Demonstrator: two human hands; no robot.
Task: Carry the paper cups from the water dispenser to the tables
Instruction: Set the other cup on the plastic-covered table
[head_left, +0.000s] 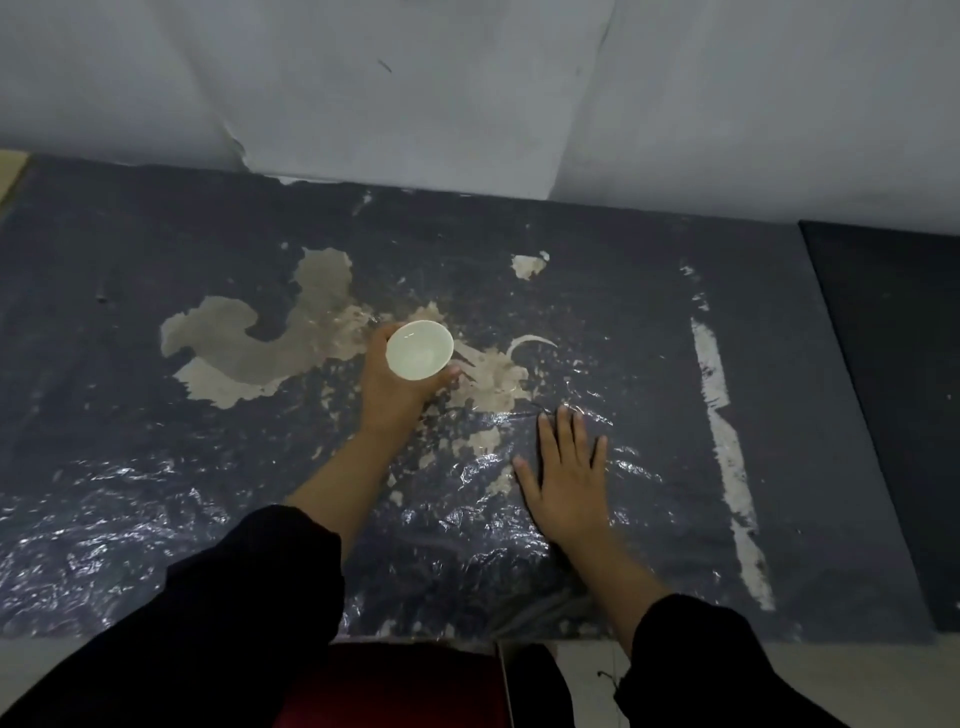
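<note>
A white paper cup (420, 349) stands upright near the middle of a dark table (130, 415) whose surface is worn and peeling. My left hand (396, 387) is wrapped around the cup from the near side, and the open mouth of the cup faces up. My right hand (565, 475) rests flat on the table to the right of the cup, fingers spread, holding nothing. Both arms wear dark sleeves.
A grey-white wall (467, 93) rises right behind the table. A second dark table (893, 389) adjoins on the right. A red chair seat (395, 686) sits under the near edge, with pale floor (587, 670) beside it.
</note>
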